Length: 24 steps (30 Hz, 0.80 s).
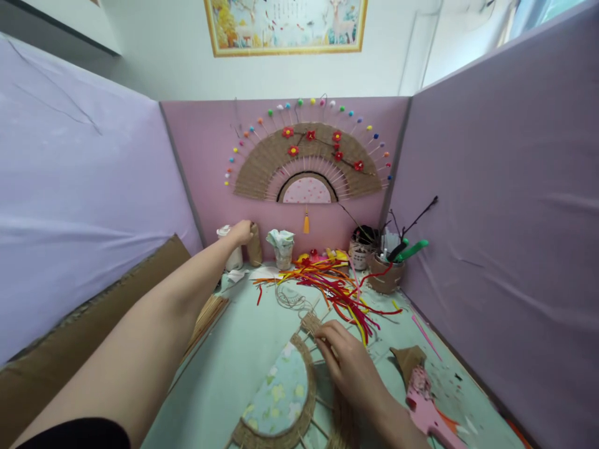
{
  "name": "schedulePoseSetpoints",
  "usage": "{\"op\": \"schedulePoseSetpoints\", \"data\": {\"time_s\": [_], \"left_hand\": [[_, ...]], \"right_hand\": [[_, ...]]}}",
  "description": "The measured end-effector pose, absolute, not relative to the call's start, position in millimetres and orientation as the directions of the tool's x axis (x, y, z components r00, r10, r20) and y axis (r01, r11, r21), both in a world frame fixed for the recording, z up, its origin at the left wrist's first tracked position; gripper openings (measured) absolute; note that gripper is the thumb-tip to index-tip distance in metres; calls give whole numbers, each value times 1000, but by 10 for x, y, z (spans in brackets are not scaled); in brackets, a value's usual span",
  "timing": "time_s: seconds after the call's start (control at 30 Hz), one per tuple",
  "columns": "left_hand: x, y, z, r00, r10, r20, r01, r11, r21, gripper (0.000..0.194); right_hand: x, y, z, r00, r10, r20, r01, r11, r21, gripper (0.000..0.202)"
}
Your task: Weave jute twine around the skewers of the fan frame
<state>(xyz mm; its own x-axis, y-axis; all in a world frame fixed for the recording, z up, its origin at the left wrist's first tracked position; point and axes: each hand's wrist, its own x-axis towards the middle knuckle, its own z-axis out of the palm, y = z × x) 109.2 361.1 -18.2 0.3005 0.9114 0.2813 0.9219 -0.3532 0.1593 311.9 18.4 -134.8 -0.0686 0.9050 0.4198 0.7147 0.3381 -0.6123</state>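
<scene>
At the back of the table, my left hand [241, 232] reaches out with closed fingers at the top of an upright brown cylinder [254, 249]. My right hand [349, 358] pinches the end of a woven twine band [311, 323] on a half-made fan. The fan has thin sticks spreading from a floral half-round centre [279, 396] edged in brown twine. Part of its outer woven band is hidden under my right hand and forearm. Loose twine [292, 299] lies in loops just beyond the band.
Red, orange and yellow pipe cleaners [332, 287] lie in a heap. A pink glue gun [428, 411] rests at the right. Behind are a cup with cloth [283, 257] and a pot of tools [386, 277]. A finished fan [266, 162] hangs on the back panel.
</scene>
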Motion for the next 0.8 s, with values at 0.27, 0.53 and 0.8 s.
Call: {"op": "schedulePoseSetpoints", "data": {"time_s": [0.27,0.53,0.8], "left_hand": [[828,3276,-237,190,937,294,933,-265,243,22],[610,2081,-478,-233,885,404,168,-372,913,35],[1008,1697,-605,305,948,92,-191,-33,981,32]], "right_hand": [[3092,236,-1430,-123,913,389,746,343,-570,17],[3169,320,-1523,37,825,564,701,381,-602,15],[3338,414,-1567,372,723,583,500,373,-782,69]]}}
